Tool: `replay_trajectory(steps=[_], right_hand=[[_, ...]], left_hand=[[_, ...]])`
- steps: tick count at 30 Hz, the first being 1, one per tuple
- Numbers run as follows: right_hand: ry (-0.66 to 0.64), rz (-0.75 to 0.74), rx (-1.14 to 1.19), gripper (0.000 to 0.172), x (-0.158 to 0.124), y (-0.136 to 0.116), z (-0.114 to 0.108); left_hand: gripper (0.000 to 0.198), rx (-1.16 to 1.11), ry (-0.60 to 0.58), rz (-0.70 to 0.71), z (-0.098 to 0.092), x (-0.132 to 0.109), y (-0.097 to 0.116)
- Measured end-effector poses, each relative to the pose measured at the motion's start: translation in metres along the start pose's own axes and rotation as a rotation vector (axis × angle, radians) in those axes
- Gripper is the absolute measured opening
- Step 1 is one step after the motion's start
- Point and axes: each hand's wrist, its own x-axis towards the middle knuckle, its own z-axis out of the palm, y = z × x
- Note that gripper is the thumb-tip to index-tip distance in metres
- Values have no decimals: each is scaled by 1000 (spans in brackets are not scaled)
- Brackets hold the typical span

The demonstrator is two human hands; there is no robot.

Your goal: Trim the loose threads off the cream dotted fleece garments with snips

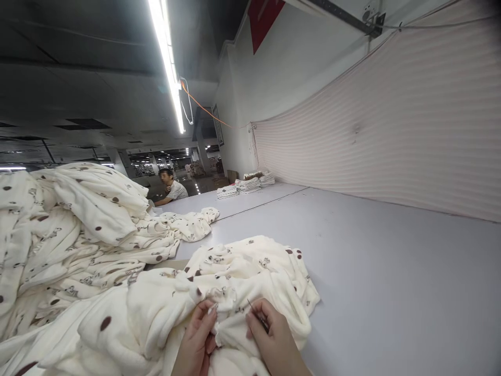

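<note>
A cream fleece cloth (242, 271) with brown dots and small dark prints lies bunched on the table in front of me. My left hand (198, 339) pinches a fold of it between thumb and fingers. Just to the right, my right hand (274, 339) is closed on a thin dark tool (256, 313), whose point rests against the same fold. Both hands are at the bottom edge of the view, touching the cloth.
A tall heap of the same cream cloth (70, 230) fills the left. The grey table (371, 271) runs far back along a pink striped curtain (391, 136). Folded stacks (250, 185) sit at its far end. A person (170, 188) leans on the table far back.
</note>
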Motion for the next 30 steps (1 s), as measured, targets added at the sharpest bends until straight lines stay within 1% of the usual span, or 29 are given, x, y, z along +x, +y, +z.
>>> replay_trajectory(steps=[2, 3, 4, 6, 8, 11, 15, 17, 20, 24, 30], right_hand=[[34, -112, -157, 5, -3, -5, -7], [48, -169, -235, 9, -3, -8, -9], [57, -220, -308, 17, -4, -9, -11], [62, -308, -428, 26, -3, -11, -10], [72, -381, -492, 25, -1, -10, -7], [106, -470, -490, 22, 2, -5, -2], [206, -519, -544, 19, 3, 0, -1], [240, -573, -604, 21, 4, -1, -1], [203, -626, -660, 24, 7, -3, -2], [108, -625, -658, 27, 9, -4, -5], [83, -623, -715, 29, 11, -5, -5]], left_hand=[[37, -37, -66, -47, 1, 0, -1], [39, -51, -97, -73, 0, 1, -1], [40, -54, -109, -84, 0, 1, -2], [41, -48, -111, -94, -2, 3, -3], [44, -47, -115, -105, -3, 6, -3], [48, -64, -98, -125, -5, 9, -4], [48, -106, -20, -156, -6, 12, -6], [48, -102, -15, -163, -6, 13, -7], [45, -70, -22, -164, -7, 15, -8], [46, -97, -20, -152, -7, 18, -10], [50, -90, -14, -165, -4, 20, -8]])
